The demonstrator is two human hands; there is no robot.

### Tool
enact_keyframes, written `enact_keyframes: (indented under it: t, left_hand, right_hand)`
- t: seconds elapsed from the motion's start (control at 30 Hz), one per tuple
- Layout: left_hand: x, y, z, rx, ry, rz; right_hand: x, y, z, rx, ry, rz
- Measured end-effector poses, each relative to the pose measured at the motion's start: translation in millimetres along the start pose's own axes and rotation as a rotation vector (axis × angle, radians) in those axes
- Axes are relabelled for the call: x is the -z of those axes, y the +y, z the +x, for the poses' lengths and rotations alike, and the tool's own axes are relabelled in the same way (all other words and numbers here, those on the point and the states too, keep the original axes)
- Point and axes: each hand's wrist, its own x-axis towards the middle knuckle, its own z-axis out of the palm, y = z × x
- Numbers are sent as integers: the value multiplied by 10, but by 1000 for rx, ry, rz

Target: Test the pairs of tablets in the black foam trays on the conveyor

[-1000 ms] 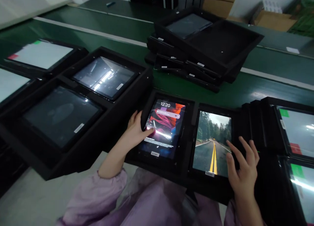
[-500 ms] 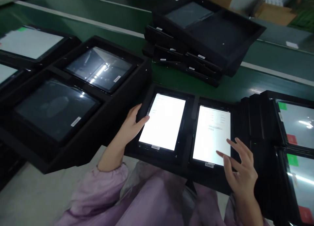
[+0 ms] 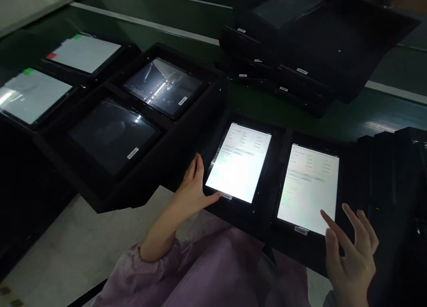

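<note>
A black tray (image 3: 271,222) in front of me holds two lit tablets side by side. The left tablet (image 3: 242,164) and the right tablet (image 3: 308,189) both show white pages with rows of small text and buttons. My left hand (image 3: 190,189) grips the tray's near left corner, its thumb by the label below the left tablet and its fingers along the side. Over the lower right of the right tablet hovers my right hand (image 3: 352,249), fingers spread, holding nothing; the index fingertip is at the screen, and I cannot tell whether it touches.
To the left stands another black tray (image 3: 187,142) with two dark tablets. Beyond it lie tablets with pale screens (image 3: 88,53) and coloured corners. A stack of black trays (image 3: 333,53) rests behind on the green belt (image 3: 187,20). More dark trays (image 3: 383,169) stand at the right.
The view has shifted leftward. Both screens now show more text and buttons. My left hand has slid down the tray to its near corner; my right hand stays by the right tablet's lower right.
</note>
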Motion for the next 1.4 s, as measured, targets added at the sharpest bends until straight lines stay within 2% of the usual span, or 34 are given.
enact_keyframes:
  t: [0.1,0.17,0.27,0.4,0.5,0.73,0.97,1.1,1.3,1.4]
  left_hand:
    - [-71,38,123,30,186,-99]
    - [-69,39,188,16,229,-185]
    - [-11,9,220,-31,191,-274]
    - [61,-59,198,-99,113,-271]
    - [68,-126,207,-168,109,-305]
    - [70,-288,272,-226,52,-386]
    - [194,-330,254,-265,-82,-433]
    - [180,-336,234,-298,-104,-430]
    - [93,-345,264,-314,-27,-346]
    - [103,-336,263,-317,-36,-333]
  right_hand:
    - [41,-18,-5,14,31,29]
    - [62,-26,-11,39,34,43]
    - [64,-52,-15,68,20,76]
    - [25,-113,-5,124,-44,94]
    - [13,-142,11,169,-82,97]
    - [65,-158,27,164,-101,126]
    - [-110,-327,101,176,-230,136]
    - [-136,-324,117,173,-166,167]
    - [-105,-258,104,175,-89,191]
    - [-108,-268,107,163,-63,183]
